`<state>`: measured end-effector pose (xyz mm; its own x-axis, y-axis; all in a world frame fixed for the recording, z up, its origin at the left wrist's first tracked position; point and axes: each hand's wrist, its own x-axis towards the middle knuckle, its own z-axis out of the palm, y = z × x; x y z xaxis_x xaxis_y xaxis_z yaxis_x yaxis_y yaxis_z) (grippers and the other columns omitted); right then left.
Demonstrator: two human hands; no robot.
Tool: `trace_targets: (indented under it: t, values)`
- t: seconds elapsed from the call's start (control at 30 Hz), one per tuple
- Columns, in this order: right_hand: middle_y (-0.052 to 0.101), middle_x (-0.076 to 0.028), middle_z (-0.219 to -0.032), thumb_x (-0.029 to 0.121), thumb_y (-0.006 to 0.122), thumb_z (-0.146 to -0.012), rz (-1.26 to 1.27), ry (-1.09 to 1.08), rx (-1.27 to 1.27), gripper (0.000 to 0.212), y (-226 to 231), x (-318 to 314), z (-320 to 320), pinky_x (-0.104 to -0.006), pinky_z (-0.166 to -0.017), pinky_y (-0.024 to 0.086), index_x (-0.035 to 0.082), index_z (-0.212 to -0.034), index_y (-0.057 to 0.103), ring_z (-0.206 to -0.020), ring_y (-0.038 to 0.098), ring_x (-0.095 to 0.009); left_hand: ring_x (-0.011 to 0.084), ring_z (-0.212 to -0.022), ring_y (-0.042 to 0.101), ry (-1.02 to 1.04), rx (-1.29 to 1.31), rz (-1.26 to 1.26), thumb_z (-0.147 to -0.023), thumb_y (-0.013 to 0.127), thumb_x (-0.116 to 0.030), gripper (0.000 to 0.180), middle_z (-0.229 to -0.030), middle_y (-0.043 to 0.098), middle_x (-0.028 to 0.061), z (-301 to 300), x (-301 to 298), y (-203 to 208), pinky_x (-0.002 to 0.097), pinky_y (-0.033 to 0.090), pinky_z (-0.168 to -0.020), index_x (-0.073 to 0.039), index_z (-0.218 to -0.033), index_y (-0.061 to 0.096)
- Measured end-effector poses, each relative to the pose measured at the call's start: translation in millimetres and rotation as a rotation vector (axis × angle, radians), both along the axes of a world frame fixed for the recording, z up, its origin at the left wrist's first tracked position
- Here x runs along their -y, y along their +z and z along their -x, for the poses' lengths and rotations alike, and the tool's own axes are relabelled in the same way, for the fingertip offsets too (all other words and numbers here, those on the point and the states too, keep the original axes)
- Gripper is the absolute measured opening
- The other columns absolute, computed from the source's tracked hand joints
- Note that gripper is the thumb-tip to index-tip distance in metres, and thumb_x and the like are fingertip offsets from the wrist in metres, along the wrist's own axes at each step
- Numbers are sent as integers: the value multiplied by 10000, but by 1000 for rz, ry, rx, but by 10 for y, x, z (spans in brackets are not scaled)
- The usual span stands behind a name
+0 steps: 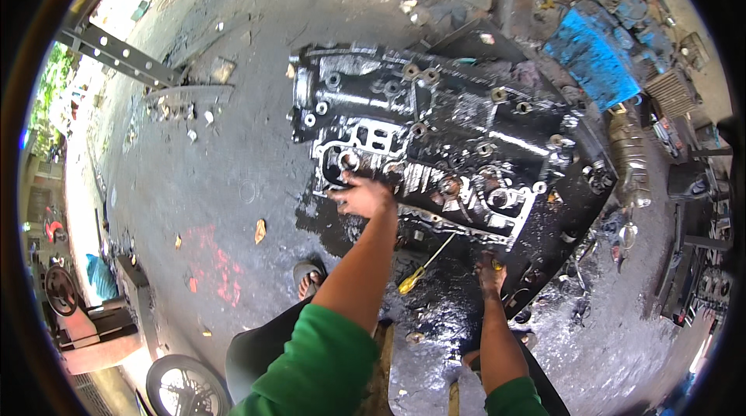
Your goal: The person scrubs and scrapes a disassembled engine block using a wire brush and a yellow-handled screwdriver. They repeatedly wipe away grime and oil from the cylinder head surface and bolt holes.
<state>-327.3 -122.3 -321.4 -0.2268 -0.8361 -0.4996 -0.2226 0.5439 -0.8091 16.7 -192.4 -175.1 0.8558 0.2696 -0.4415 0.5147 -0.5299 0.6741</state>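
A large, oily black engine block with bare metal faces lies in front of me. My left hand is at its near left corner, fingers apart by a round opening in the metal face. It appears to touch the edge, and I see nothing held in it. Just below the block's near right edge is my right hand, dark with grease. Its fingers look closed, and a small yellow bit shows at them; the rest is hidden. Between my two arms lies a screwdriver with a yellow handle, its shaft pointing toward the block.
Under the block is a dark, oil-wet sheet. Blue machinery stands at the far right, near a ribbed metal part. A metal frame is at the far left. A wheel sits at the lower left.
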Motion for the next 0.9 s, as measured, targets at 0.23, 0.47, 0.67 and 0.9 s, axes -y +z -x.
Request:
trace_targets:
  t: [0.23, 0.47, 0.67, 0.9]
  values:
    - [701, -91, -927, 242, 639, -971, -88, 18, 315, 245, 1375, -119, -226, -250, -498, 530, 34, -1100, 664, -589, 689, -177, 444, -1300, 460, -450, -195, 249, -907, 664, -434, 836, -1399, 434, 338, -440, -792, 876, 452, 409, -1061, 16, -1481, 255]
    - [649, -152, -1207, 196, 578, -1010, 244, 528, 527, 364, 2857, 22, -1750, -339, -897, 555, -10, -1308, 542, -1036, 689, -259, 412, -1133, 596, -1120, 442, 107, -932, 621, -347, 538, -1249, 597, 269, -1211, -1292, 2181, 456, 472, -972, 12, -1317, 515]
    - [571, -136, -1342, 357, 572, -1002, 230, 517, 525, 489, 3224, 282, -3309, -392, -868, 555, 12, -1343, 511, -975, 680, -260, 419, -1134, 599, -942, 413, -6, -929, 611, -335, 494, -1230, 611, 266, -2024, -1680, 2582, 483, 476, -961, -15, -1299, 544]
    - [612, -140, -992, 25, 621, -948, 217, 125, 431, 145, 2826, 225, -3763, -415, -766, 636, -36, -1063, 557, -802, 692, -291, 403, -1161, 605, -800, 363, 224, -941, 594, -333, 495, -1230, 618, 280, -2514, -1937, 2671, 461, 474, -984, 0, -1304, 546]
